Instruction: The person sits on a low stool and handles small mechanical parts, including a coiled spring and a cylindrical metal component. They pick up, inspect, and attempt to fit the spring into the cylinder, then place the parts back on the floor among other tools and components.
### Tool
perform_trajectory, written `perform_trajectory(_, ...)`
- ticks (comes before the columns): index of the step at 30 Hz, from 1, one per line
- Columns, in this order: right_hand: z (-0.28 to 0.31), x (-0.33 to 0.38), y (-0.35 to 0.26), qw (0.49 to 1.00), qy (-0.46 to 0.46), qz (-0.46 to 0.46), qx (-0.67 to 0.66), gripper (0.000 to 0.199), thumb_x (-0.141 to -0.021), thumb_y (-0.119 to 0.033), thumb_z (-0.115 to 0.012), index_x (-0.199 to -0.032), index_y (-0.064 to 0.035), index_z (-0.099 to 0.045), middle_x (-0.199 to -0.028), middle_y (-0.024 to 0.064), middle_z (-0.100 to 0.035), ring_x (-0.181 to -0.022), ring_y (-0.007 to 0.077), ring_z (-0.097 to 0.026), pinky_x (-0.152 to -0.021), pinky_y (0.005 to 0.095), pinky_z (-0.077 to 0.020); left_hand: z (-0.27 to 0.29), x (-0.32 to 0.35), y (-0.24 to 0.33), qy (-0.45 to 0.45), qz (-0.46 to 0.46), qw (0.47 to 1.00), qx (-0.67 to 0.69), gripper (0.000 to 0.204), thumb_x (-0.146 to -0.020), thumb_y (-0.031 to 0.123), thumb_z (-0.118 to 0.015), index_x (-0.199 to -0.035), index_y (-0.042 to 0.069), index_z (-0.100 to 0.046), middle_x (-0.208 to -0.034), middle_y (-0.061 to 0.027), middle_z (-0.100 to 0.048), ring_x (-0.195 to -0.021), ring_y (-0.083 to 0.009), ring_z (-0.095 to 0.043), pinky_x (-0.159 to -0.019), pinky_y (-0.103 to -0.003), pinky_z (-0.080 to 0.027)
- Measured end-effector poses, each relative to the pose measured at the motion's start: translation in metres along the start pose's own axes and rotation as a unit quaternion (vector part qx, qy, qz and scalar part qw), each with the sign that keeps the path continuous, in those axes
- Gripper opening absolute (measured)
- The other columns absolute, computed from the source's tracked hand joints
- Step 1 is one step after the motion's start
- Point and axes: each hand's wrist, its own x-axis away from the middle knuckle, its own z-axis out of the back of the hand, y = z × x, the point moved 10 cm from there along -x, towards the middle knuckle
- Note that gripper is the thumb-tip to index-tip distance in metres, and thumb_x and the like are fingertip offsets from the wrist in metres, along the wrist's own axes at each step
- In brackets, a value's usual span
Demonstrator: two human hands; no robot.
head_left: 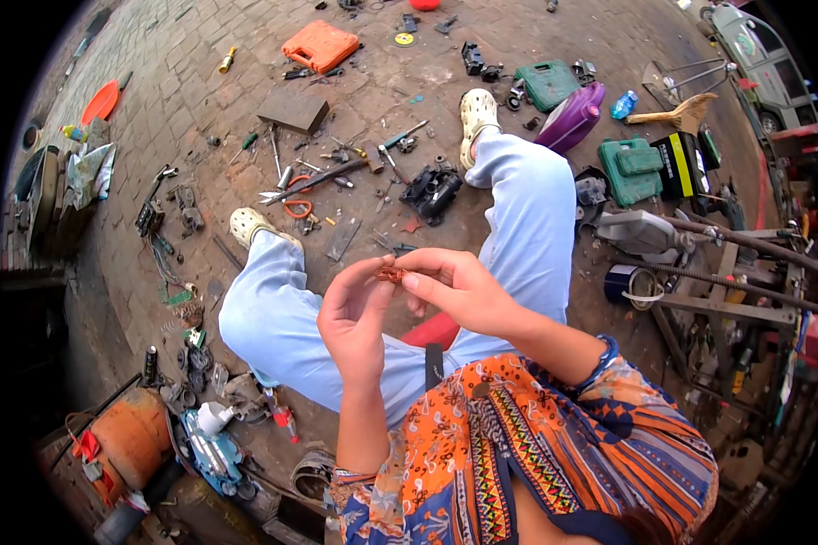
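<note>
Soft, even daylight falls across a grimy brick-paved floor [186, 86], as a pale vehicle [773, 59] stands at upper right beyond stacked metal bars [732, 310].

Left hand [354, 313]: cupped, thumb and index finger closed in a pinch; left forearm [362, 427] runs nearly straight up the view. Right hand [459, 289]: thumb and index finger also pinched, tips near the left's; right forearm [554, 343] slants in from lower right.
</note>
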Motion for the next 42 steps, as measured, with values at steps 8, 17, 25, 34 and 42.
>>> perform_trajectory(8,-0.002,0.003,-0.006,0.997,0.020,0.018,0.071,0.024,-0.091,-0.010,-0.054,-0.110,0.0042,-0.056,-0.092,0.0036,-0.060,-0.076,0.0055,-0.053,-0.067,0.0216,-0.0464,0.001,0.005,0.006,0.002,-0.006,1.000,-0.010,0.028,-0.083,-0.008,-0.059,-0.111,-0.007,-0.059,-0.112,-0.0149,-0.063,-0.103,-0.0187,-0.061,-0.091,-0.030,-0.048)
perform_trajectory(17,-0.003,0.005,-0.013,0.996,0.027,0.038,0.078,0.026,-0.090,-0.009,-0.056,-0.111,0.0058,-0.056,-0.095,0.0058,-0.062,-0.084,0.0068,-0.057,-0.073,0.0229,-0.0487,-0.003,0.011,0.020,0.028,-0.045,0.997,-0.063,0.027,-0.083,-0.010,-0.059,-0.110,-0.007,-0.061,-0.110,-0.0155,-0.065,-0.102,-0.0194,-0.062,-0.091,-0.030,-0.048)
perform_trajectory(25,0.000,0.004,-0.013,0.996,0.034,0.033,0.074,0.026,-0.087,-0.006,-0.056,-0.110,0.0060,-0.057,-0.096,0.0067,-0.062,-0.087,0.0082,-0.059,-0.076,0.0235,-0.0499,-0.009,0.013,0.025,0.044,-0.072,0.992,-0.096,0.026,-0.082,-0.010,-0.060,-0.108,-0.007,-0.063,-0.108,-0.0163,-0.065,-0.100,-0.0196,-0.063,-0.089,-0.029,-0.049)
perform_trajectory(34,0.001,-0.003,-0.010,0.999,-0.027,-0.008,0.028,0.023,-0.086,-0.004,-0.059,-0.107,0.0041,-0.059,-0.094,0.0062,-0.063,-0.082,0.0090,-0.060,-0.072,0.0241,-0.0507,-0.013,0.015,0.035,0.016,-0.131,0.974,-0.187,0.027,-0.078,-0.013,-0.060,-0.103,-0.003,-0.066,-0.106,-0.0161,-0.067,-0.100,-0.0221,-0.064,-0.088,-0.031,-0.049)
perform_trajectory(42,0.001,-0.009,-0.008,0.995,-0.088,-0.038,0.011,0.021,-0.084,-0.003,-0.063,-0.103,0.0044,-0.059,-0.090,0.0067,-0.064,-0.079,0.0101,-0.061,-0.073,0.0244,-0.0514,-0.020,0.016,0.041,-0.034,-0.187,0.952,-0.241,0.027,-0.076,-0.012,-0.061,-0.101,-0.002,-0.067,-0.103,-0.0163,-0.067,-0.101,-0.0254,-0.064,-0.088,-0.032,-0.049)
